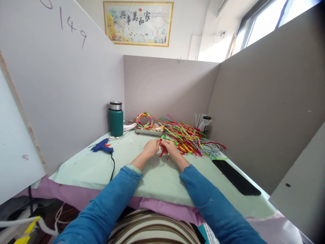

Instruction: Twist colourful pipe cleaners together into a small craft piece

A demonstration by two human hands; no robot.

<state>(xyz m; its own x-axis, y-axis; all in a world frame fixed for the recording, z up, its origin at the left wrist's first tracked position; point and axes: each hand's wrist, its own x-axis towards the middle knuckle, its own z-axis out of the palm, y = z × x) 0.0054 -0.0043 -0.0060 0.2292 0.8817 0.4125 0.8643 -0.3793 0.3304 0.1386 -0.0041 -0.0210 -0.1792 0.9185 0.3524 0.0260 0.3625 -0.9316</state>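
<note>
My left hand (151, 147) and my right hand (171, 148) meet over the middle of the table, fingers pinched together. Between them is a red pipe cleaner (161, 152), one end hanging down below the fingertips. A bit of green fuzzy stem (163, 137) shows just above the fingers; whether it joins the red one I cannot tell. Right behind my right hand spreads a loose pile of colourful pipe cleaners (189, 135). A metal tray (149, 132) with small pieces stands beyond my hands, and a multicoloured ring of twisted stems (144, 121) rests on it.
A blue glue gun (103, 146) with a black cord lies at the left. Behind it stands a green bottle (116, 122). A black flat object (236, 177) lies near the right edge. A black-lidded jar (206, 123) stands at the back right. Grey partitions (167, 88) enclose the table.
</note>
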